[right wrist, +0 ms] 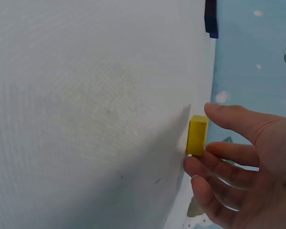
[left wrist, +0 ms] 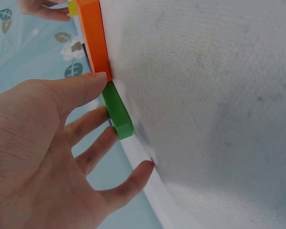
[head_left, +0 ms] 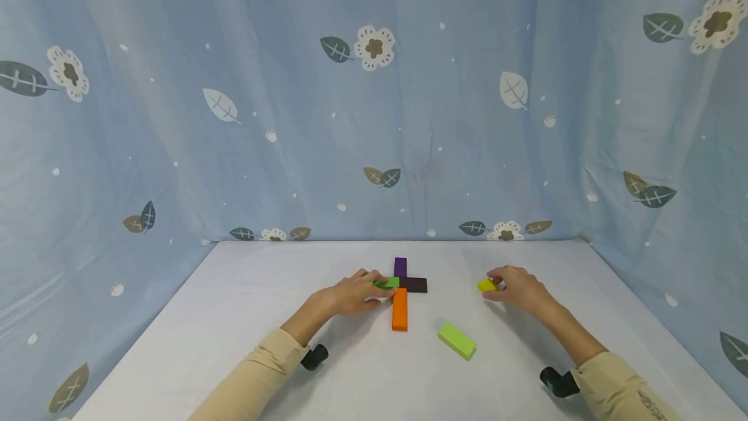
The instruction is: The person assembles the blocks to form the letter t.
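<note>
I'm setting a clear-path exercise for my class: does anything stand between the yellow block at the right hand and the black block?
Nothing visible does: white tabletop lies between the yellow block and the black block. The lime block sits nearer the person, off that line.

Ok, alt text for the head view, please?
A person's left hand touches a green block in a rough cross with purple, black and orange blocks; the right hand pinches a yellow block. A lime block lies apart on the white table.
</note>
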{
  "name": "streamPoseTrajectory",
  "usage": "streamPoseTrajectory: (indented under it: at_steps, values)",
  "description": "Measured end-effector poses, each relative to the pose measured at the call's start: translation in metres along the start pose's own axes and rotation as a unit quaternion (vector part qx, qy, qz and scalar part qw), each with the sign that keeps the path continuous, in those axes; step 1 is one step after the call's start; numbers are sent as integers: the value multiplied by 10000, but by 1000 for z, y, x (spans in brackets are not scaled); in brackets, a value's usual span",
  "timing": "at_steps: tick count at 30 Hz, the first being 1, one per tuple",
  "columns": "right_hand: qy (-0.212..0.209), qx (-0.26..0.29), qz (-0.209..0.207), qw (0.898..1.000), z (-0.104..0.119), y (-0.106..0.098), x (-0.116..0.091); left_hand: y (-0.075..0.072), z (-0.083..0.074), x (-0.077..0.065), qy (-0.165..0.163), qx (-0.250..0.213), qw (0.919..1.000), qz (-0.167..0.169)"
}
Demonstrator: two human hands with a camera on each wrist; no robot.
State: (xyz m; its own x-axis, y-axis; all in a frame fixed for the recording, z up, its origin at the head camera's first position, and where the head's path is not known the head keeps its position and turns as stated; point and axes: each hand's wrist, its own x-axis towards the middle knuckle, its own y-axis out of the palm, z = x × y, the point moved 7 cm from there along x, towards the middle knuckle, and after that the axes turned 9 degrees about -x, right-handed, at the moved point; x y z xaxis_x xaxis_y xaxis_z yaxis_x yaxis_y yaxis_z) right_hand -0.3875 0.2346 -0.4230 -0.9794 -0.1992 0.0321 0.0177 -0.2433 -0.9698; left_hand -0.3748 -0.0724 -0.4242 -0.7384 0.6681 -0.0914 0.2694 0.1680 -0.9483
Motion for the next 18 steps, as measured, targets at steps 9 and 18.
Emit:
streamPoseTrajectory:
  at_steps: [9,18]
  values:
    - [168,-114,129,9997,-4,7,2,1,0,0,10,51,10000,10]
    - [204,-132,35,9997,0,4,2,0,-1,-1,26,16,10000,-37]
